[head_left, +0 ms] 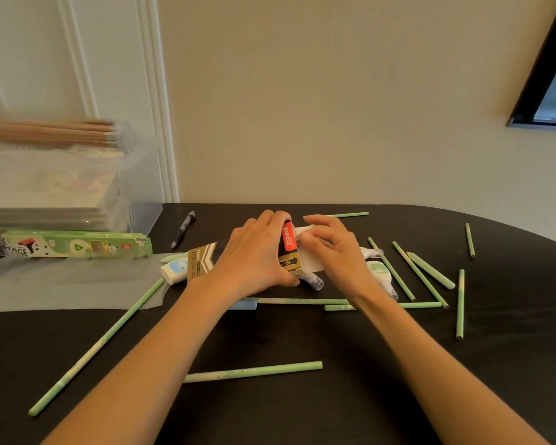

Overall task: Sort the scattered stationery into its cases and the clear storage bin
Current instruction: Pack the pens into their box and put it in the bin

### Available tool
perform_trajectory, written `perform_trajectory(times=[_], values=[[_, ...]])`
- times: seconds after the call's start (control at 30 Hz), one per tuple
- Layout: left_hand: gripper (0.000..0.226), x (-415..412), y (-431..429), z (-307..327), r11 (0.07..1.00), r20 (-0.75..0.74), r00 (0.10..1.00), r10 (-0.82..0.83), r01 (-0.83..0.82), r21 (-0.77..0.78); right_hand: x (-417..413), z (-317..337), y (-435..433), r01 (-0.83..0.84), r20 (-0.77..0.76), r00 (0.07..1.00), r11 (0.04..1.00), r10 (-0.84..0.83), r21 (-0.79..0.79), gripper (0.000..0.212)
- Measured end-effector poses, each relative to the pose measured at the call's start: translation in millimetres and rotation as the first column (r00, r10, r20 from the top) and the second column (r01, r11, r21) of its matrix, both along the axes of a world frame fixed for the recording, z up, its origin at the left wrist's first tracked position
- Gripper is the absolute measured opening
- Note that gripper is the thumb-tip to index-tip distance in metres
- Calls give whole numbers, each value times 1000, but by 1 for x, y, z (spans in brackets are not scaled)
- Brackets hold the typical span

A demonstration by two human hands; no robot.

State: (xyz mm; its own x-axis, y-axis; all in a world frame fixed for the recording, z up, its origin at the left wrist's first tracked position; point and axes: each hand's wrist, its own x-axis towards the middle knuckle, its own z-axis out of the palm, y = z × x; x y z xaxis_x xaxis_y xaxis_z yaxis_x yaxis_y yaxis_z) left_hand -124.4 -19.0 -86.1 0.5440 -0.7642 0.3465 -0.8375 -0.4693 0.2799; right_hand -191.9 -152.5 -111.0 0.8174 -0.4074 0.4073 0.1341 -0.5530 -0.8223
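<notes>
Two hands, left hand (257, 252) gripping cardboard box (289, 248), perhaps glossy

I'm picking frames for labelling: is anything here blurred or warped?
Head view: the clear bin and the brown pencils on it at far left are smeared; the table edge bows from the wide lens; both hands, left and right, and the black box between them look fairly sharp.
</notes>
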Motion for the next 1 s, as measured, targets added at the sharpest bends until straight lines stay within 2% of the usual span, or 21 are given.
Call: perform_trajectory(times=[0.17,0.33,0.37,0.43,0.5,0.53,0.6,0.63,0.7,0.8,0.9,1.0], values=[[87,-3,0,2,999,25,999,-41,41,-14,5,1,8,-67,5,998,998,67,-9,17],[85,-1,3,6,999,33,999,-20,21,-30,9,9,17,-55,-11,998,998,56,27,22],[86,-2,3,7,1000,28,1000,-8,9,-27,7,9,16,-55,7,998,996,55,69,24],[88,1,7,14,999,27,999,28,-28,-29,6,13,17,-73,121,992,960,41,272,25],[89,5,14,25,996,38,996,78,-77,-37,6,18,18,-70,237,969,849,-66,524,29],[88,9,18,32,993,52,992,111,-109,-40,8,20,18,-37,251,956,788,-151,614,30],[87,19,31,47,981,85,977,194,-191,-41,21,21,24,77,177,948,727,-266,682,33],[86,23,36,52,972,93,968,235,-233,-31,27,20,27,132,112,954,725,-278,676,34],[82,36,55,60,943,93,939,332,-332,-13,51,15,42,163,-25,981,751,-192,640,31],[78,52,77,63,893,60,893,447,-449,25,89,6,64,180,-199,976,837,-87,517,24],[73,68,94,61,857,65,858,509,-512,53,129,3,84,212,-214,964,941,-157,265,19],[73,84,101,55,845,61,848,527,-530,73,167,1,99,196,-318,929,980,-191,-17,21]])
